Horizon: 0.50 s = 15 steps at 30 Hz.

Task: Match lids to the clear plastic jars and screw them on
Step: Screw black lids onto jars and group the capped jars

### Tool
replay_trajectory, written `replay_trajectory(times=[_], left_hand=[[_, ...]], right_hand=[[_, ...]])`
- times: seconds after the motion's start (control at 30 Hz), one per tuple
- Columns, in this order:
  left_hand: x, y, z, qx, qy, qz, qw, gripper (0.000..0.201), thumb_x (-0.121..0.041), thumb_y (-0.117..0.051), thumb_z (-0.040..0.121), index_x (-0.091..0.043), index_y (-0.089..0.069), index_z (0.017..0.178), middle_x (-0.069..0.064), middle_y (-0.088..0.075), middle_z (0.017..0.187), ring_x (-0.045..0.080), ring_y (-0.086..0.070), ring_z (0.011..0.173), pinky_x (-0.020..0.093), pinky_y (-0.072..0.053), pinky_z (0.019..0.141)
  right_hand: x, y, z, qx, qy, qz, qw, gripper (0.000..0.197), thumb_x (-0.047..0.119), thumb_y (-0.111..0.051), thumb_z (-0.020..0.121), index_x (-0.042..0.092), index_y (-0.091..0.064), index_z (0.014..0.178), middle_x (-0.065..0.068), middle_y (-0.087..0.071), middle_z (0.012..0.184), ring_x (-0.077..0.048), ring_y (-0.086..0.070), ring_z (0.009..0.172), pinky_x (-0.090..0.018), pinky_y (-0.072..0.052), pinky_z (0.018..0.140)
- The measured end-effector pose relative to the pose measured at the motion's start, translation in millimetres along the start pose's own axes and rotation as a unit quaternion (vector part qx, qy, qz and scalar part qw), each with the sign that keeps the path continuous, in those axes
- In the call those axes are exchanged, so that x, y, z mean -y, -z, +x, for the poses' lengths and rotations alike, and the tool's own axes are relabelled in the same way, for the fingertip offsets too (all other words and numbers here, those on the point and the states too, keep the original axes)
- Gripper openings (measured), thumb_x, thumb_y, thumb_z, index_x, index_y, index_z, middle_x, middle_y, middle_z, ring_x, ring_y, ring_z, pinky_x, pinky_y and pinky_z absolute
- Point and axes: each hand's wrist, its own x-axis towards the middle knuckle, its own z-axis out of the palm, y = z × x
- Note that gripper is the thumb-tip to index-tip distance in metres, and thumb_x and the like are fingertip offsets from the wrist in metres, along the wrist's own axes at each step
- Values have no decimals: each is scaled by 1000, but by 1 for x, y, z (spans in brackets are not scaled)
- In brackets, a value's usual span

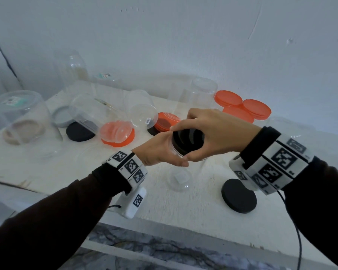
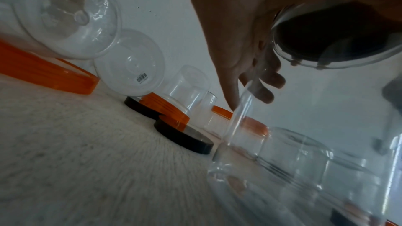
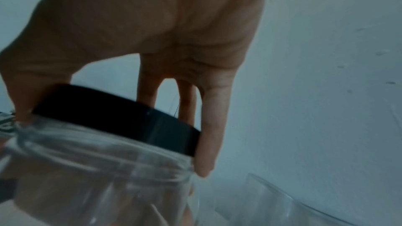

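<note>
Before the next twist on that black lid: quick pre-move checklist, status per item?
1. Left hand grips the clear jar below the neck: ok.
2. Right hand has fingers and thumb round the black lid: ok.
3. Lid sits on the jar mouth, colour matched to this jar: cannot tell.
4. Lid level on the threads: cannot tell; the right wrist view is blurred.
5. Lid fully tightened: cannot tell.
6. Spare black lid lies apart on the table, clear of both hands: ok.
</note>
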Motion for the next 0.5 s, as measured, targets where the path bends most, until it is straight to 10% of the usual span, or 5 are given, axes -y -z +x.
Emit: replay_trajectory(times=[0.5], left_hand=[[10,-12,-9,-70,-38,14,997,64,4,-77,66,-24,-48,115,-9,-59,112,-7,-56,103,11,-44,83]], right_hand=[[21,-6,-4,-53,-86,-42,994,61,64,-59,72,29,-54,121,2,-47,82,-14,-46,70,-19,-34,55]])
